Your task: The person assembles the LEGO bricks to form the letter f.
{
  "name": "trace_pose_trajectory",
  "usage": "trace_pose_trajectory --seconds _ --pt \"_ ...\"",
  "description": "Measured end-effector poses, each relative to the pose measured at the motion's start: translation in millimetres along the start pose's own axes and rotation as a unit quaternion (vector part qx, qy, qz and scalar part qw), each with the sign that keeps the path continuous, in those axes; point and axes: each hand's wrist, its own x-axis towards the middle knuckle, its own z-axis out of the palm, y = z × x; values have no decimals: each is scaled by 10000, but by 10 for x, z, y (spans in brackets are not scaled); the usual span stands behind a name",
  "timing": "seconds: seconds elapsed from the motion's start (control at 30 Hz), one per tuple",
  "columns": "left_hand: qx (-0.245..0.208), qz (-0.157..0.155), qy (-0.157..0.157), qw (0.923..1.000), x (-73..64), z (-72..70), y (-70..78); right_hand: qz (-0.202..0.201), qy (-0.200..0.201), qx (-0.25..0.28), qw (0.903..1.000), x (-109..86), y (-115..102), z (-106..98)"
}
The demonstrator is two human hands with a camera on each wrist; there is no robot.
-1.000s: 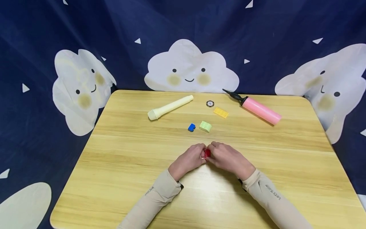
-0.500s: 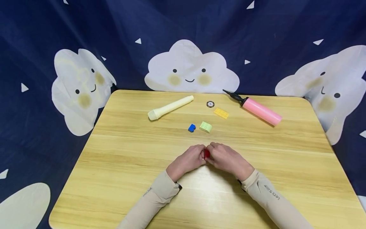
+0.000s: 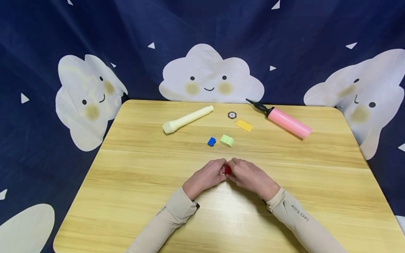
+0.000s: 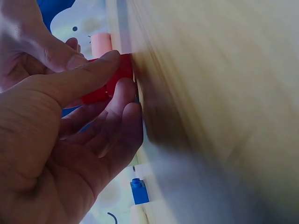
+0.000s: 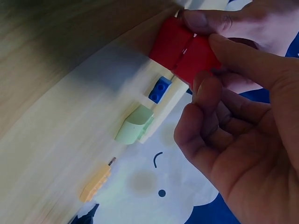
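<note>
Between my two hands are red toy bricks [image 5: 198, 60], two pieces side by side with a narrow seam between them, as the right wrist view shows. My left hand [image 3: 207, 176] pinches them between thumb and fingers, as does my right hand [image 3: 251, 177] from the other side. The bricks are just above or touching the table; I cannot tell which. In the head view the fingers cover most of the red. Beyond the hands lie a small blue brick [image 3: 211, 141] and a pale green curved brick [image 3: 226, 140].
Farther back on the wooden table [image 3: 126, 196] lie a flat yellow-orange brick [image 3: 244, 125], a round black-and-white chip [image 3: 232, 115] and a pale yellow toy microphone [image 3: 188, 119]. A pink hand pump [image 3: 289, 123] with a black nozzle is at the back right. A dark blue cloud-patterned curtain surrounds the table.
Both hands stay together around the red bricks and have shifted very slightly left. Less of the red shows in the head view than a second ago. The other objects have not moved.
</note>
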Motion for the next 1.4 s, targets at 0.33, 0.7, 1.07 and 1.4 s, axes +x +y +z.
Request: trace_pose_trajectory --seconds 0.33,0.7,1.07,1.4 --pt "119 -11 -16 9999 12 -4 14 -29 107 30 9999 -7 11 16" --pt "450 153 137 9988 23 -25 23 -71 33 -89 9999 38 -1 -29" --pt "509 121 168 9985 20 -14 17 4 116 -51 9999 53 -22 -21" --pt "363 48 42 9993 13 22 12 291 -244 796 9961 29 145 -7"
